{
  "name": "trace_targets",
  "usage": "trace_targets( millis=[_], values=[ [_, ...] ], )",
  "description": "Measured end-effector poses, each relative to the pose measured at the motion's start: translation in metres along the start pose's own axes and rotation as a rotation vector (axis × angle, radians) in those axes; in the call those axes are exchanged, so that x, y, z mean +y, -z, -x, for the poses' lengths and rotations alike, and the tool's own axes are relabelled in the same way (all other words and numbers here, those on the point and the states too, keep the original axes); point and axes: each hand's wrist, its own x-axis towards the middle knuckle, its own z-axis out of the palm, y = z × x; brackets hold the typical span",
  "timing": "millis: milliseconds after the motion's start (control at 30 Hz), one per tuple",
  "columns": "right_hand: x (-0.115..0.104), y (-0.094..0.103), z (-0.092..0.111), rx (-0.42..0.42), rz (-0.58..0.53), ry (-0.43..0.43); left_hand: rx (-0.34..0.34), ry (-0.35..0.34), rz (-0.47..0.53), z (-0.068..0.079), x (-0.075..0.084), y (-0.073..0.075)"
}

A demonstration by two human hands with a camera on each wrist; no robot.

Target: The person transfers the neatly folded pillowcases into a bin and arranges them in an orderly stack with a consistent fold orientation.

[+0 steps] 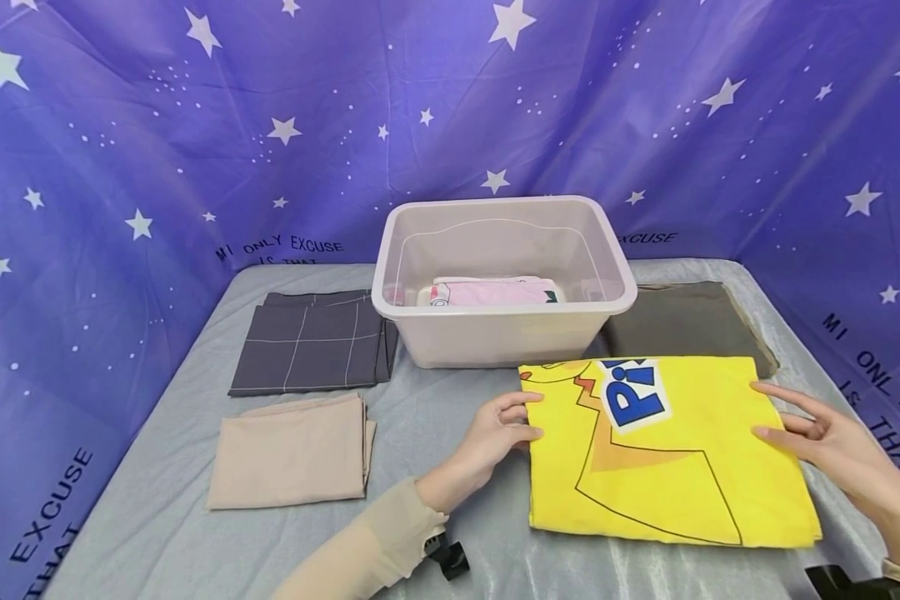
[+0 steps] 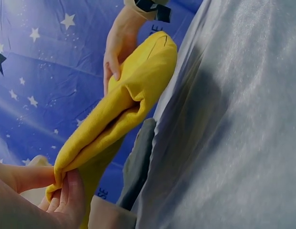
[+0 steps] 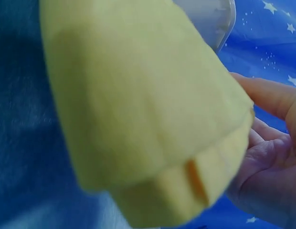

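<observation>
A folded yellow cloth (image 1: 660, 492) with a printed cartoon figure and blue letters is held up at the right front of the table. My left hand (image 1: 487, 450) pinches its left edge between thumb and fingers. On the opposite edge, my right hand (image 1: 840, 442) grips it the same way. The left wrist view shows the thick folded layers of the yellow cloth (image 2: 110, 119) raised above the table, with a shadow beneath. Behind it stands a pale plastic bin (image 1: 502, 337) with a folded pink cloth (image 1: 495, 292) on its floor.
A folded dark grey checked cloth (image 1: 300, 350) lies left of the bin, and a folded beige cloth (image 1: 285, 458) in front of that. At the back right is a folded olive cloth (image 1: 682, 321), partly covered in view. A purple star-patterned curtain (image 1: 330, 167) encloses the table.
</observation>
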Motion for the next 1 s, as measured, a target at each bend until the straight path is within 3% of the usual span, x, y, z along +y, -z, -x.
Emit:
trace_targets(
  millis=[433,767,1000],
  values=[
    [-0.018,-0.007,-0.008,0.004,0.075,0.032,0.006,-0.020,0.009,0.007,0.009,0.025],
    [-0.033,-0.014,-0.009,-0.019,0.010,0.101,0.019,-0.028,-0.006,0.014,0.016,0.044],
    [-0.043,-0.019,-0.009,-0.055,-0.032,0.066,0.026,-0.039,-0.014,0.019,0.021,0.054]
  ],
)
